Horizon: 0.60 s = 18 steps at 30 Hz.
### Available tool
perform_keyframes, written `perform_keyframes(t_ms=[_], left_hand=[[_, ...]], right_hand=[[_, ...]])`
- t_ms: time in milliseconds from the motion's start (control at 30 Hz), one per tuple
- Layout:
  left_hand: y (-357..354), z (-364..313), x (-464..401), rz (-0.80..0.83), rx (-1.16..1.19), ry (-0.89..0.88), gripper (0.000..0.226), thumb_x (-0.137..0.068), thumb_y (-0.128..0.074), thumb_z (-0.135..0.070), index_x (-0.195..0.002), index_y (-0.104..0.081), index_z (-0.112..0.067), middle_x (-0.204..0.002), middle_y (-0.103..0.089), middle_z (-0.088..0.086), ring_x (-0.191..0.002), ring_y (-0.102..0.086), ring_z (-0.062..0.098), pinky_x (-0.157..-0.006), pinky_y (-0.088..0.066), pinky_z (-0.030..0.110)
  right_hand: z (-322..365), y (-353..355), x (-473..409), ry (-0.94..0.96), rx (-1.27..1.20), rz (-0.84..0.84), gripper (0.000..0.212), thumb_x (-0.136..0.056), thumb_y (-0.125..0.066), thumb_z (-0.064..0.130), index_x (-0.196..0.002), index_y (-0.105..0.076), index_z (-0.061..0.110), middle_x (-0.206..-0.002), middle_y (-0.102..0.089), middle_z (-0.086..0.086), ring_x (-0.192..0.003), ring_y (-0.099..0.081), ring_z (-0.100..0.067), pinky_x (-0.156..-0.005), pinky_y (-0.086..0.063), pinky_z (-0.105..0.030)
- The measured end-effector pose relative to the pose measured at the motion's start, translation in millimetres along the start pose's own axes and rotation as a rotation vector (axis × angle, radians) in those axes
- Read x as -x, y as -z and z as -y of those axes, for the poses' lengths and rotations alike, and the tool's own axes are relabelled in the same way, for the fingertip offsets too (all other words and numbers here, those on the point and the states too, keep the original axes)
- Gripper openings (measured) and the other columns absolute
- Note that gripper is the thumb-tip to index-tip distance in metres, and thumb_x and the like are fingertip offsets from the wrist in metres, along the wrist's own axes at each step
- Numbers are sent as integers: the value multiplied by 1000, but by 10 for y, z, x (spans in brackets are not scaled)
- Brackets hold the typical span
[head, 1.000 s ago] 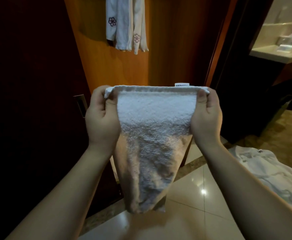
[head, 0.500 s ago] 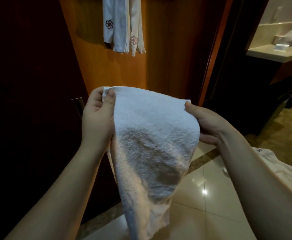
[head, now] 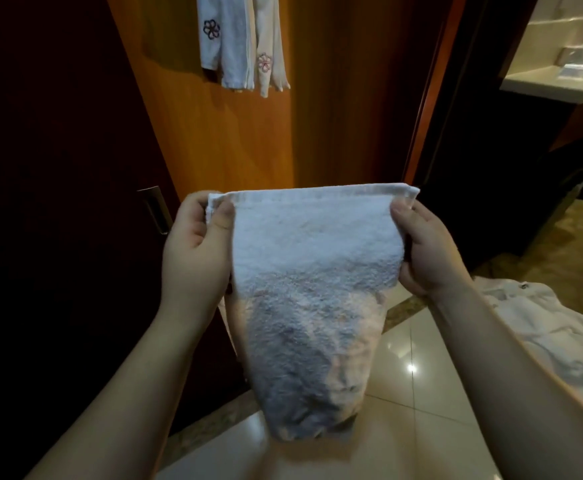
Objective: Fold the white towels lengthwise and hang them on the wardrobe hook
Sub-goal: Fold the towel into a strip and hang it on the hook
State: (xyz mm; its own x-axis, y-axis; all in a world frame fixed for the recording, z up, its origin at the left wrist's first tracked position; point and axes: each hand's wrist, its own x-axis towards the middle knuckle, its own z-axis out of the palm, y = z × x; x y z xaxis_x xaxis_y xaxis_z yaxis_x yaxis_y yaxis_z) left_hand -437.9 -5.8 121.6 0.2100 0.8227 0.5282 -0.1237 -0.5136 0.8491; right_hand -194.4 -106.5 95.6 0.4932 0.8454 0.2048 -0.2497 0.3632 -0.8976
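Observation:
A white terry towel (head: pixel 312 271) hangs in front of me, its hemmed top edge stretched level. My left hand (head: pixel 196 251) pinches the top left corner between thumb and fingers. At the top right corner my right hand (head: pixel 421 247) grips the towel's edge. The towel narrows as it drops toward the floor. Higher up, two white towels with flower embroidery (head: pixel 241 46) hang against the orange wooden wardrobe door (head: pixel 335 109); the hook itself is out of view.
A dark door with a metal handle (head: pixel 156 209) stands at the left. A pile of white towels (head: pixel 546 327) lies on the glossy tiled floor (head: pixel 418 386) at the right. A bathroom counter (head: pixel 560 81) sits at the far upper right.
Half a second ago my right hand had let the corner go and the towel was draped over it. Now it grips the right corner again and the top edge is stretched straight.

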Motion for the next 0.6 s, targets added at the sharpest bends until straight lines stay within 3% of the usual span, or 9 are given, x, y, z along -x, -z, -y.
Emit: perform_keyframes(t_ms=[100, 167, 233, 300, 367, 433, 500, 600], left_hand=[[4, 85, 42, 126, 273, 214, 4, -89, -67, -33, -93, -68, -31, -84, -74, -4, -73, -70, 10, -60, -55, 23], [38, 173, 114, 264, 450, 399, 33, -76, -81, -36, -100, -70, -16, -91, -76, 6, -78, -74, 19, -62, -58, 28], [81, 279, 191, 366, 493, 564, 46, -65, -87, -38, -102, -77, -13, -102, -76, 15, -89, -75, 26, -68, -60, 32], [123, 386, 249, 400, 461, 670, 39, -72, -78, -30, -106, -78, -11, -110, -74, 20, -97, -74, 31, -72, -60, 35], [155, 497, 291, 378, 335, 651, 31, -81, -69, -30, -106, -77, -13, -106, -75, 18, -94, -74, 30, -72, -58, 34], [147, 568, 337, 323, 174, 534, 17, -86, -65, -38, -90, -76, -26, -89, -76, 3, -79, -72, 18, -66, -55, 27], [105, 635, 397, 267, 72, 461, 18, -88, -60, -43, -81, -73, -33, -80, -73, -4, -74, -68, 10, -67, -52, 21], [18, 760, 502, 223, -25, 461, 20, -90, -55, -46, -85, -72, -37, -87, -71, -2, -82, -66, 11, -79, -51, 30]], right_hand=[[-18, -36, 63, 52, 0, -4, 32, -84, -76, 46, -106, -77, 21, -107, -76, -12, -104, -72, -29, -81, -59, -39], [-29, -24, 109, 51, 42, 23, 34, -81, -76, 52, -103, -78, 27, -104, -76, -5, -100, -72, -22, -80, -58, -33], [-75, 19, 141, 24, 57, 46, 29, -84, -72, 49, -102, -77, 27, -102, -75, -4, -96, -72, -19, -79, -58, -30], [-141, 85, 159, -5, 92, 51, 28, -85, -67, 46, -101, -77, 25, -100, -75, -6, -93, -71, -20, -77, -58, -31], [-203, 152, 183, -28, 167, 39, 31, -84, -68, 50, -101, -76, 25, -99, -75, -7, -92, -71, -22, -78, -58, -33], [-260, 214, 217, -42, 253, 20, 41, -81, -72, 61, -105, -76, 27, -102, -75, -7, -94, -71, -23, -81, -58, -36], [-327, 269, 255, -65, 343, 4, 50, -80, -70, 68, -110, -74, 29, -108, -76, -6, -100, -72, -24, -85, -57, -40], [-460, 296, 312, -66, 553, -63, 37, -87, -55, 65, -109, -71, 39, -104, -76, 7, -93, -73, -11, -79, -54, -36]])
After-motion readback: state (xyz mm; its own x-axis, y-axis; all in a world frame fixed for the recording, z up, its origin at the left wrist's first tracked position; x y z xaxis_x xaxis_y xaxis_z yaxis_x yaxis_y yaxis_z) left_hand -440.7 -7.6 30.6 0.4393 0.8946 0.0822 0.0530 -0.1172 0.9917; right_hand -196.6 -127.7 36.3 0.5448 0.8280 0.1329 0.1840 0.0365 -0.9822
